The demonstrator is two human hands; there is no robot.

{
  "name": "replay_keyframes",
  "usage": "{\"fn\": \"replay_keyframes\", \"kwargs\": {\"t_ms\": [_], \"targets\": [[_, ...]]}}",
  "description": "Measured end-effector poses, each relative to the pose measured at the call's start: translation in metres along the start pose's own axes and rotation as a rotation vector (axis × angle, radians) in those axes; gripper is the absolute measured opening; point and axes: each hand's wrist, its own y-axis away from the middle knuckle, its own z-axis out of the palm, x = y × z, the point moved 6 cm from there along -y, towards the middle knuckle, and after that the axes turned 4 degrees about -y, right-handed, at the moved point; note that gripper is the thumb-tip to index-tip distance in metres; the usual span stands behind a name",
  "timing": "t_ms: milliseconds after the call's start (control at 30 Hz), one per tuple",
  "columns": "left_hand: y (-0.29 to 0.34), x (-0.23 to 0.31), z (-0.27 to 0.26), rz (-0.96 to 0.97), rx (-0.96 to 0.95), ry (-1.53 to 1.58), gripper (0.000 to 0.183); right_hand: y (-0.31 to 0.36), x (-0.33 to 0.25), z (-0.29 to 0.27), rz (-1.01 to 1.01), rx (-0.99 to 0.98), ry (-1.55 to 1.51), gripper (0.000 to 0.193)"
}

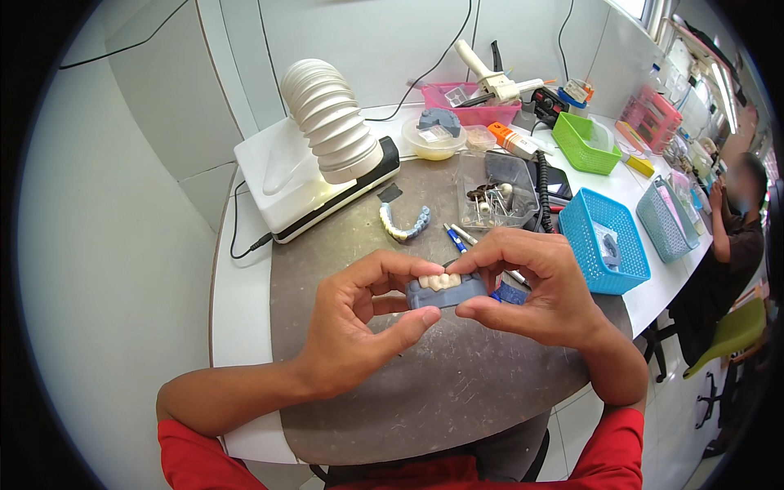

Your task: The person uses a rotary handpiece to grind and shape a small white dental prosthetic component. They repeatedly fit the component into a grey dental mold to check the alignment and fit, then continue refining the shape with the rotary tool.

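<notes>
A grey dental model (449, 296) is held above the worktop, with a cream-coloured row of artificial teeth (440, 282) seated along its upper edge. My left hand (359, 306) is closed around the model's left end, thumb at the front and index fingertip at the top beside the teeth. At the other end, my right hand (535, 286) pinches it with thumb and index finger, the index tip almost meeting the left one. The model's back is hidden by fingers. Beyond my hands lies a horseshoe-shaped arch of blue and cream teeth (402, 229).
A white suction unit with a ribbed hose (331, 114) stands back left. Behind my right hand are a clear box of rotary tools (496, 192), pens (455, 238) and a blue basket (604, 245). Farther right sit a green basket (586, 144) and another person (731, 220).
</notes>
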Motion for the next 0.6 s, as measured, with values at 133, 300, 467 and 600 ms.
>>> {"fn": "replay_keyframes", "kwargs": {"t_ms": [133,300,467,600], "targets": [[-0.0007,0.0005,0.0015,0.007,-0.012,0.024,0.036,0.0005,0.0007,-0.0001,0.004,0.002,-0.002,0.025],[-0.0001,-0.0004,0.0016,-0.02,-0.027,0.049,0.036,0.0003,-0.0008,0.0,0.012,-0.007,-0.014,0.025],[0.0004,0.0004,0.0037,-0.014,-0.017,0.023,0.038,0.001,-0.0027,-0.0001,0.001,-0.019,0.012,0.026],[0.0,-0.0039,0.0017,-0.041,0.012,-0.035,0.038,0.0008,-0.0011,0.0019,0.011,-0.008,-0.001,0.028]]}}
